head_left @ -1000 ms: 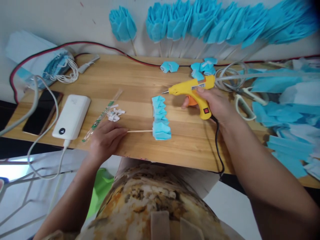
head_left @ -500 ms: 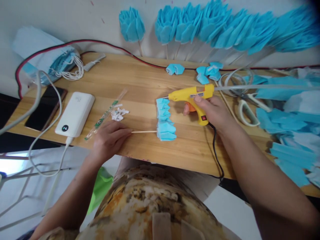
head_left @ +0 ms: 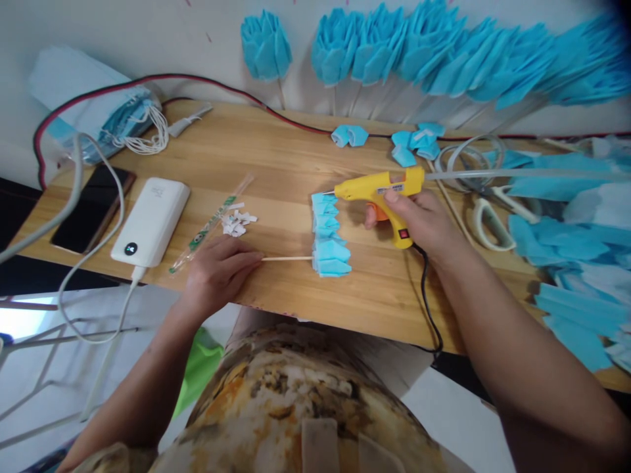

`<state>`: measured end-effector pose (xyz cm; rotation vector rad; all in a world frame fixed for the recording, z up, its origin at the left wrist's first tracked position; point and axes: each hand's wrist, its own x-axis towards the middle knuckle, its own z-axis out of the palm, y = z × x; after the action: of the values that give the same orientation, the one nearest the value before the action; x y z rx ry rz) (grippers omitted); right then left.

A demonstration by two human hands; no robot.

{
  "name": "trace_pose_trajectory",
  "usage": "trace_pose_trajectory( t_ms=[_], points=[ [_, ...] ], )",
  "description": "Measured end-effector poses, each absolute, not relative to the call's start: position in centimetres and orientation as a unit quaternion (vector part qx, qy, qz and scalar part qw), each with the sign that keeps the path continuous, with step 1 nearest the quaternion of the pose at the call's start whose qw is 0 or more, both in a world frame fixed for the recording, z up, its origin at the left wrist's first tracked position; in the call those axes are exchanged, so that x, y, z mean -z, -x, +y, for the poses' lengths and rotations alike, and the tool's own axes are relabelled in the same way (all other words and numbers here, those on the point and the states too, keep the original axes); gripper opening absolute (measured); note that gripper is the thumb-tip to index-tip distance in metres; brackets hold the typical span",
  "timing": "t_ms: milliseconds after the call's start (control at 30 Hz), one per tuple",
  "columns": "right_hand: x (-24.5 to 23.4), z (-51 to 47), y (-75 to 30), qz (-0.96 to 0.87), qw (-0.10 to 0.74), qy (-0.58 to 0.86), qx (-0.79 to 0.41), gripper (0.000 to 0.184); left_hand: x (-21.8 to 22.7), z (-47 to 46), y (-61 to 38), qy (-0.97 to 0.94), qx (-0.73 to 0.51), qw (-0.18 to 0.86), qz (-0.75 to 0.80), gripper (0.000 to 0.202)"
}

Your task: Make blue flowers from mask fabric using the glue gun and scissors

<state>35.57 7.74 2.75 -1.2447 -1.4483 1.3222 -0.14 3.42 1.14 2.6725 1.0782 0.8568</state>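
Observation:
My left hand [head_left: 219,272] rests on the wooden table, its fingers pinching the end of a thin wooden stick [head_left: 286,259]. The stick's other end meets the lower part of a pleated blue strip [head_left: 328,231], which lies upright in the view with petal-like points facing right. My right hand [head_left: 419,217] is wrapped round a yellow hot glue gun [head_left: 367,187] with an orange trigger. Its nozzle is at the strip's far end; whether it touches, I cannot tell. A clear glue stick [head_left: 493,174] sticks out of the gun's back.
Finished blue flowers [head_left: 384,46] on sticks lean along the wall. Small blue folded pieces [head_left: 417,141], a tape roll [head_left: 453,164], scissors [head_left: 493,226] and blue sheets [head_left: 566,230] lie right. Left are paper bits [head_left: 239,222], a power bank [head_left: 150,220] and a phone [head_left: 91,210].
The whole view has shifted slightly, so everything appears a little further right. The glue gun's nozzle stays at the strip's far end, and both hands keep their holds.

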Motion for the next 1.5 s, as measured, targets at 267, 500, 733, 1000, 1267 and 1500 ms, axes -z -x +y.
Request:
trace_pose_trajectory(
  t_ms=[267, 500, 733, 1000, 1267, 1500],
  points=[
    [-2.91, 7.72, -35.41, -0.577, 0.392, 0.496, -0.518, 0.053, -1.00, 3.37, 0.05, -0.883, -0.287, 0.065, 0.366, 0.014],
    [-3.04, 7.73, -35.20, -0.580, 0.390, 0.502, -0.510, 0.055, -0.89, 3.40, 0.21, -0.881, -0.282, 0.079, 0.372, 0.015],
    [-2.91, 7.72, -35.27, -0.575, 0.389, 0.507, -0.511, 0.057, -0.94, 3.39, 0.19, -0.881, -0.285, 0.070, 0.370, 0.015],
    [-2.78, 7.85, -35.27, -0.576, 0.391, 0.508, -0.507, 0.055, -1.00, 3.47, 0.11, -0.888, -0.298, 0.062, 0.345, 0.011],
    [-2.31, 7.99, -35.64, -0.577, 0.394, 0.502, -0.509, 0.049, -1.00, 3.42, 0.10, -0.884, -0.292, 0.071, 0.357, 0.013],
    [-2.59, 8.03, -35.48, -0.582, 0.397, 0.490, -0.513, 0.053, -0.95, 3.48, 0.08, -0.886, -0.301, 0.068, 0.347, 0.012]
  ],
)
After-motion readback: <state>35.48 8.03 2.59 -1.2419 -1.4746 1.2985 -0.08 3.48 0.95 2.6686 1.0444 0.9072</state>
